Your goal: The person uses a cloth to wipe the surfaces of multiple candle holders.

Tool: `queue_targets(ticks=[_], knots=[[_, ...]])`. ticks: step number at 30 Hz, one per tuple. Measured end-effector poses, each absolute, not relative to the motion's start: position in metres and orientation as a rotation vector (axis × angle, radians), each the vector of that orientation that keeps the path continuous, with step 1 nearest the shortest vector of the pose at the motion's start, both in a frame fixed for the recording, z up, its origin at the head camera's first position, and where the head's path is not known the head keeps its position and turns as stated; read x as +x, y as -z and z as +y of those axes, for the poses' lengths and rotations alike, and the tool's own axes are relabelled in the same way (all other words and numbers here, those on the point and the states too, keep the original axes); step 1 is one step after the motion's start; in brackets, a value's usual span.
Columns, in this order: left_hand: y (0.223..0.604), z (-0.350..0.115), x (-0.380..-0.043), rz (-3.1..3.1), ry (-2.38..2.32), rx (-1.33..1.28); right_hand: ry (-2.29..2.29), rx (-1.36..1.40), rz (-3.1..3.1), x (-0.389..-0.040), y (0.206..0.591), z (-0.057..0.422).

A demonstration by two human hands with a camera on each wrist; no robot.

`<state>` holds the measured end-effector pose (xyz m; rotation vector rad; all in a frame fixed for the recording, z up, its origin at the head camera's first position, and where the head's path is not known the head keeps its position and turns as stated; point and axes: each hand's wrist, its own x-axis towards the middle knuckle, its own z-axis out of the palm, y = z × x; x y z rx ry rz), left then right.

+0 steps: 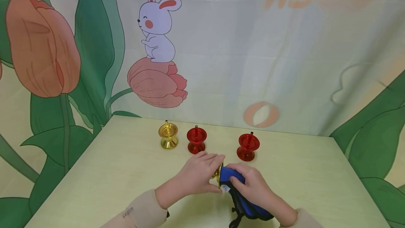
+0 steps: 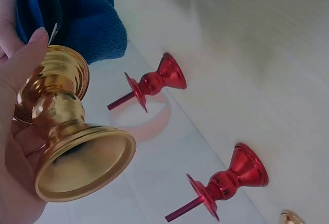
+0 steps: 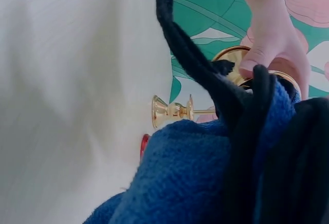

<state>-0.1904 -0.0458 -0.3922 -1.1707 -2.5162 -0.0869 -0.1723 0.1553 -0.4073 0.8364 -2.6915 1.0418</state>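
My left hand (image 1: pixel 199 172) grips a shiny gold candle holder (image 2: pixel 61 113) tipped on its side, its hollow base facing the camera in the left wrist view. The thumb lies across the dish end. In my right hand (image 1: pixel 254 184) is a bunched blue cloth (image 1: pixel 230 174) with black edging and straps and a small white tag. Its front end is pressed up to the dish of the gold holder, hiding the spike. The cloth fills much of the right wrist view and hides the right fingers there.
Toward the back of the pale table (image 1: pixel 126 171) stand a gold candle holder (image 1: pixel 168 137) at left, a red holder (image 1: pixel 196 140) beside it, and another red holder (image 1: pixel 248 147) farther right. Behind the table's back edge hangs a printed curtain (image 1: pixel 221 52).
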Motion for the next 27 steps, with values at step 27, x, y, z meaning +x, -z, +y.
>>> queue_targets(ticks=[27], knots=[[0.386,-0.051,-0.191,-2.533,0.129,-1.288,-1.458,0.598,-2.787,-0.171,0.413,0.15]])
